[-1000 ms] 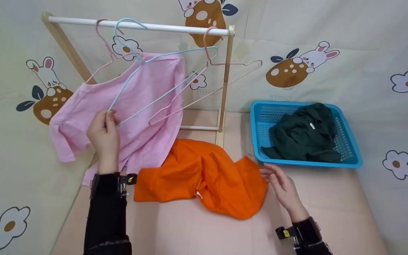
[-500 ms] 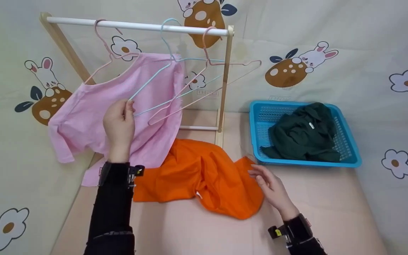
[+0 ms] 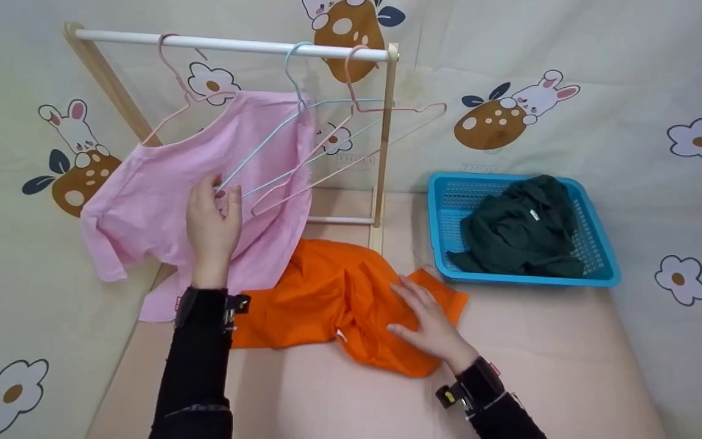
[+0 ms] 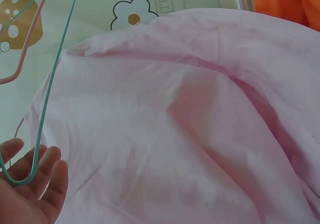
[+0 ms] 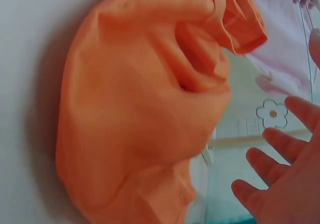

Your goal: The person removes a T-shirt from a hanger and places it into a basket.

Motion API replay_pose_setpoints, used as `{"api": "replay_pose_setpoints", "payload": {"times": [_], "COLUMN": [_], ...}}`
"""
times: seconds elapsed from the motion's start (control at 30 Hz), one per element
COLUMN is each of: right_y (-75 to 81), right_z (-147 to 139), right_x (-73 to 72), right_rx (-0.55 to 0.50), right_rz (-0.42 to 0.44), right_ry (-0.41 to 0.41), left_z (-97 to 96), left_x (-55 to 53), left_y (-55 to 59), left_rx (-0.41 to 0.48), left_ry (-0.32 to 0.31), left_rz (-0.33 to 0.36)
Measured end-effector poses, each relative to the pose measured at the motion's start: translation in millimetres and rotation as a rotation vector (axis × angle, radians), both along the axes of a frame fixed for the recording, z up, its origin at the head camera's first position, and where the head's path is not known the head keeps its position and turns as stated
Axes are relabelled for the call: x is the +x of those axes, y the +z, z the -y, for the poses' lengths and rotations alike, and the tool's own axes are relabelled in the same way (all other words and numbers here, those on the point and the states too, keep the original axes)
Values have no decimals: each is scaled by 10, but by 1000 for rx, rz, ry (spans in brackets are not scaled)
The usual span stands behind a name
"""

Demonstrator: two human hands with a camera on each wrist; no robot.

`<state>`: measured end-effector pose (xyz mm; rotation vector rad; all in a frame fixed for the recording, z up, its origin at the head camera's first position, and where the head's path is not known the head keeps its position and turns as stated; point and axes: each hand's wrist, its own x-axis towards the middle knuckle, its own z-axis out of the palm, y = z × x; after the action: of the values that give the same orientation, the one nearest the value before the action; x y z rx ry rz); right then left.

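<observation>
A mint-green clothes hanger (image 3: 264,144) has its hook over the white rod, between two pink hangers. Around its lower left corner, my left hand (image 3: 214,222) has thumb and fingers spread apart; in the left wrist view the bent wire (image 4: 44,114) passes in front of the fingers. Behind it hangs a pink long-sleeved shirt (image 3: 205,164) on the left pink hanger (image 3: 174,67). My right hand (image 3: 430,323), fingers spread, is over the right part of a crumpled orange garment (image 3: 314,299) on the table. In the right wrist view, those fingers (image 5: 267,166) hold nothing.
The wooden rack with its white rod (image 3: 235,45) stands at the back left. Near its right end hangs a bare pink hanger (image 3: 351,91). A blue basket (image 3: 439,244) with a dark green garment (image 3: 521,231) sits at the right.
My left hand has carried the mint-green hanger rightward along the rod, its hook has come down over the rod, and the fingers have loosened. My right hand has moved left over the orange garment.
</observation>
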<state>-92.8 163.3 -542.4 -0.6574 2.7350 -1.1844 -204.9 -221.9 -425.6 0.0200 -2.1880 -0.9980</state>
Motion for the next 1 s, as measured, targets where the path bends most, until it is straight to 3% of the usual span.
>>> {"api": "replay_pose_setpoints", "payload": {"times": [0.23, 0.43, 0.67, 1.0], "right_y": [38, 112, 91, -101], "right_z": [249, 416, 586, 815], "right_x": [-55, -139, -158, -118], "right_rx": [101, 162, 214, 301], "right_rz": [17, -33, -54, -39], "right_ry": [80, 137, 160, 189], "left_z": [26, 35, 5, -58], "left_x": [122, 287, 427, 576], "left_y": [-180, -436, -732, -993], "left_rx": [3, -33, -168, -320], "left_ry": [16, 11, -1, -2], "left_rz": [42, 45, 35, 144]}}
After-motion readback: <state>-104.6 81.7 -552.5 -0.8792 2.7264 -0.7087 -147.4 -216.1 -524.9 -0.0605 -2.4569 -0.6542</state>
